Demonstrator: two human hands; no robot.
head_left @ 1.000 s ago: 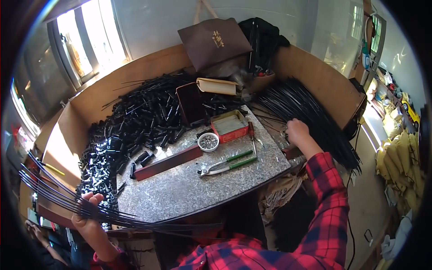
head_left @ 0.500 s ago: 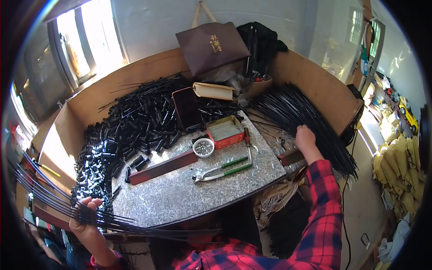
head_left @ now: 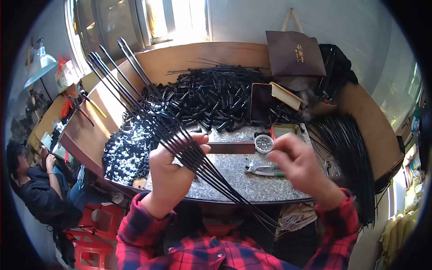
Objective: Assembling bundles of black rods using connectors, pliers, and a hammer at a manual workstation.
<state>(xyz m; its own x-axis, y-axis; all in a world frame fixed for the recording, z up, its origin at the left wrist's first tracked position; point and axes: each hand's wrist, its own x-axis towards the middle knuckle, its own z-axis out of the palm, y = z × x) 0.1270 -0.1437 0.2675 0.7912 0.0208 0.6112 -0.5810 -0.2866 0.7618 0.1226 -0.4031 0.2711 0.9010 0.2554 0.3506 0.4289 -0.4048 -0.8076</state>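
Observation:
A fan of thin black rods (head_left: 153,126) slants across the front of the bench, with my left hand (head_left: 173,173) closed around it. The rods' upper tips spread toward the window and their lower ends reach past the bench's front edge. My right hand (head_left: 303,168) is raised beside a small white cup (head_left: 263,144) of small metal bits. Its fingers are curled in and somewhat blurred, and whatever they may hold cannot be made out. Green-handled pincers (head_left: 265,171) lie partly hidden beneath that hand. A dark red bar (head_left: 231,147) lies to the cup's left.
Short black tubular parts (head_left: 207,96) are heaped along the back and left. A large bundle of black rods (head_left: 348,153) lies at right. A phone-like dark slab (head_left: 260,102) and a red tin (head_left: 286,129) stand behind the cup. Another person (head_left: 45,184) sits at far left near red stools (head_left: 92,252).
The view has swung left. My right hand has come away from the rod bundle at right to the cup. My left hand has raised its rods over the bench.

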